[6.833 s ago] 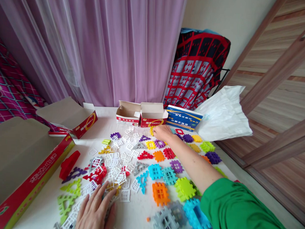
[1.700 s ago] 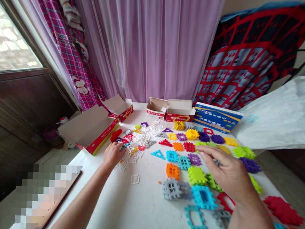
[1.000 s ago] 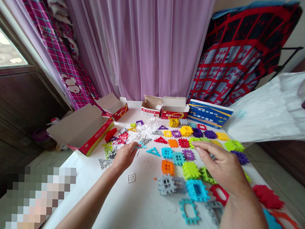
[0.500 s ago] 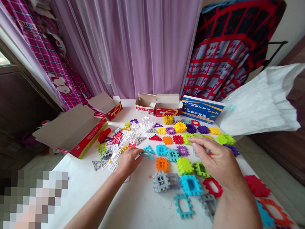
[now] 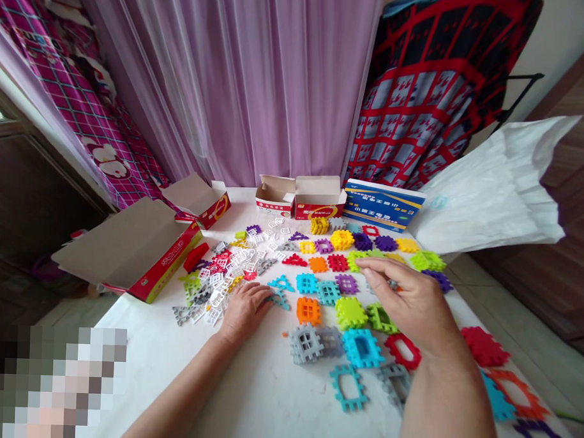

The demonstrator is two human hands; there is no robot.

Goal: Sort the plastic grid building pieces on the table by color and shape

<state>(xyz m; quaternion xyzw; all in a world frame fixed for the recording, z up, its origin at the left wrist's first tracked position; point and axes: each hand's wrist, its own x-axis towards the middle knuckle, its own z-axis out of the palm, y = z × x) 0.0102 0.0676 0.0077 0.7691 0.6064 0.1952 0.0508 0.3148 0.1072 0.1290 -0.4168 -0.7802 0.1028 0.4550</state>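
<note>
My left hand (image 5: 245,307) is low over the table with its fingers stretched out. Its fingertips are at the edge of a turquoise triangular building piece (image 5: 280,299), which lies flat beside a second turquoise triangle (image 5: 281,282). White window-shaped pieces (image 5: 245,262) are heaped just beyond that hand. My right hand (image 5: 404,296) hovers above the right side of the blocks, thumb and fingers apart, and nothing shows between them. Beneath and around it are a lime-green block (image 5: 350,312), a red frame piece (image 5: 403,352) and a lime frame piece (image 5: 381,318), the last partly covered.
Open cardboard boxes stand at left (image 5: 175,266) and along the back (image 5: 320,210). A blue box (image 5: 383,206) and a white bag (image 5: 494,194) are at the back right. Gray (image 5: 307,344) and turquoise (image 5: 349,388) pieces lie nearer me. The lower-left corner is pixelated.
The turquoise triangle in my left fingers has come down onto the table, and those fingers have loosened and flattened. My right hand stays nearly in place. The view has shifted slightly.
</note>
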